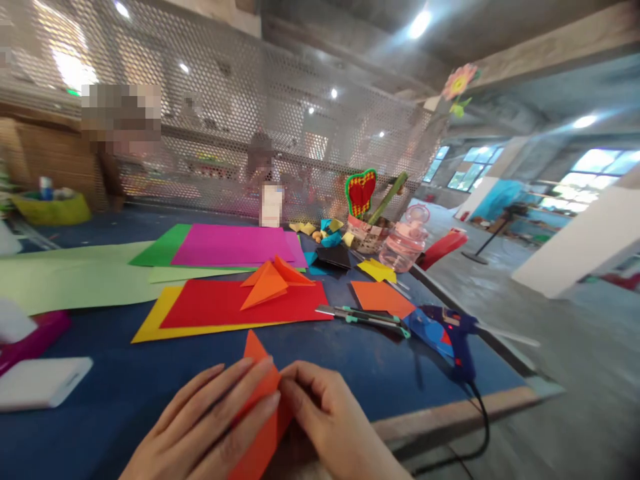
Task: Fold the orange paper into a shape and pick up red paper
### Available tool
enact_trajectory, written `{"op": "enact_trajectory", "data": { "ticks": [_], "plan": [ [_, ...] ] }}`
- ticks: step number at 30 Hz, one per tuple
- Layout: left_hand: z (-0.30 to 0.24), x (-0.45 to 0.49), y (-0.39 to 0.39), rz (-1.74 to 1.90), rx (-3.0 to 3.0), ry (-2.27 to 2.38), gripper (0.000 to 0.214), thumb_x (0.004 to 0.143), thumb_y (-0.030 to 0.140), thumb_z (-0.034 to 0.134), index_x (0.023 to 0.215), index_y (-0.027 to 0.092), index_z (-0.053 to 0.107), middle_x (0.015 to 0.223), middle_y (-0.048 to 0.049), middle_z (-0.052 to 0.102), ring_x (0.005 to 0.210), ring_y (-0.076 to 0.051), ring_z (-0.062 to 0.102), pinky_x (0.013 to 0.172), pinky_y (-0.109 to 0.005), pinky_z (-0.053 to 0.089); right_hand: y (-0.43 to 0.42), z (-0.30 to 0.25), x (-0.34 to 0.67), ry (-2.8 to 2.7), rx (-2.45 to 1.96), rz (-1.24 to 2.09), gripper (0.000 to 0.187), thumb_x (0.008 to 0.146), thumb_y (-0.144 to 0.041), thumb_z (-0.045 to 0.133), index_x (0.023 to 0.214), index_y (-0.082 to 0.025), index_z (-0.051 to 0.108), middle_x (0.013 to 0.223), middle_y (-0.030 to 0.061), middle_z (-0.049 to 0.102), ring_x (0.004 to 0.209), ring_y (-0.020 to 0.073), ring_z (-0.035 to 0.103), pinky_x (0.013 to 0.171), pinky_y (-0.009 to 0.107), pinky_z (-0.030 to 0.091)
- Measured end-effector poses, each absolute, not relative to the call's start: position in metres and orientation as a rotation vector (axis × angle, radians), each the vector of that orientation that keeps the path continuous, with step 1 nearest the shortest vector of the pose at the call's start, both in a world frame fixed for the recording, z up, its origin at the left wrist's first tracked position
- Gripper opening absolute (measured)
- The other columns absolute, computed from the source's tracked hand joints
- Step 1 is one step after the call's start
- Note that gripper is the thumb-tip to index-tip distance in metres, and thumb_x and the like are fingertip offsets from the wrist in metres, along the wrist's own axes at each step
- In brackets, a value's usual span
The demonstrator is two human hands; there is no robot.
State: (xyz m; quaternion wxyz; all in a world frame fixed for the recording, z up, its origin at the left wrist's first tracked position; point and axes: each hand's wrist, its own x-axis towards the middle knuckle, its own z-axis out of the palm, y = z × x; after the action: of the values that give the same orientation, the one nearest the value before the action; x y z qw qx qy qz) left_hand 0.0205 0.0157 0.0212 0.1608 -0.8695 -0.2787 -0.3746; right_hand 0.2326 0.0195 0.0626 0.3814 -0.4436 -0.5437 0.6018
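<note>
A folded orange paper piece [260, 427] lies on the blue table [125, 393] near the front edge. My left hand [210, 420] rests flat on it, fingers stretched out and pressing the paper down. My right hand [330, 420] pinches the paper's right edge with curled fingers. Farther back, another folded orange paper shape [273, 283] sits on a red sheet [220, 307] laid over a yellow sheet [150, 320].
Pink [235, 245] and green [70, 273] sheets lie behind. An orange square [380, 297], a utility knife [365, 315] and a blue glue gun [457, 333] with its cord lie to the right. A pink jar [405, 243], a white box [43, 381], mesh screen behind.
</note>
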Motion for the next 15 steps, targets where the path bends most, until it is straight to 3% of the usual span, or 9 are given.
{"op": "enact_trajectory", "data": {
  "ticks": [3, 6, 9, 12, 15],
  "plan": [
    [0.020, 0.009, 0.018, -1.213, -2.396, -1.111, 0.057, 0.097, 0.017, 0.050, 0.153, 0.020, 0.043, 0.157, -0.0024, 0.052, 0.134, -0.013, 0.060, 0.114, -0.020, 0.043, 0.025, 0.065, 0.234, -1.486, -1.281, 1.335, 0.034, 0.097, -0.049, 0.055, 0.087, -0.018, 0.065, 0.069, -0.0045, 0.053, 0.054, 0.0069, 0.047, 0.051, 0.018, 0.036],
    [0.014, 0.003, 0.016, -1.435, -2.477, -1.386, 0.050, 0.097, 0.029, 0.057, 0.146, 0.028, 0.051, 0.131, 0.0028, 0.073, 0.101, -0.009, 0.076, 0.090, -0.008, 0.052, 0.028, 0.065, 0.235, -1.519, -1.324, 1.265, 0.036, 0.098, -0.051, 0.053, 0.089, -0.018, 0.062, 0.070, -0.0046, 0.051, 0.054, 0.0070, 0.047, 0.051, 0.019, 0.036],
    [0.022, 0.012, 0.012, -1.734, -2.706, -1.718, 0.030, 0.098, 0.044, 0.056, 0.127, 0.038, 0.062, 0.107, 0.0081, 0.080, 0.086, -0.010, 0.078, 0.078, -0.010, 0.057, 0.030, 0.062, 0.232, -1.534, -1.301, 1.274, 0.042, 0.097, -0.058, 0.054, 0.085, -0.018, 0.060, 0.069, -0.0039, 0.051, 0.057, 0.0086, 0.046, 0.052, 0.020, 0.037],
    [0.043, 0.028, 0.009, -2.022, -2.759, -2.217, 0.032, 0.092, 0.058, 0.061, 0.103, 0.031, 0.073, 0.094, 0.0024, 0.079, 0.081, -0.014, 0.074, 0.075, -0.017, 0.058, 0.029, 0.061, 0.228, -1.540, -1.252, 1.325, 0.047, 0.096, -0.063, 0.056, 0.081, -0.018, 0.057, 0.068, -0.0041, 0.050, 0.056, 0.0080, 0.045, 0.051, 0.020, 0.036],
    [0.058, 0.034, 0.013, -2.313, -2.646, -2.470, 0.036, 0.082, 0.061, 0.074, 0.089, 0.026, 0.074, 0.075, 0.0025, 0.072, 0.068, -0.011, 0.064, 0.068, -0.017, 0.054, 0.026, 0.062, 0.225, -1.491, -1.177, 1.406, 0.049, 0.094, -0.066, 0.058, 0.087, -0.018, 0.060, 0.071, -0.0035, 0.052, 0.057, 0.0074, 0.048, 0.052, 0.019, 0.038]
  ]
}}
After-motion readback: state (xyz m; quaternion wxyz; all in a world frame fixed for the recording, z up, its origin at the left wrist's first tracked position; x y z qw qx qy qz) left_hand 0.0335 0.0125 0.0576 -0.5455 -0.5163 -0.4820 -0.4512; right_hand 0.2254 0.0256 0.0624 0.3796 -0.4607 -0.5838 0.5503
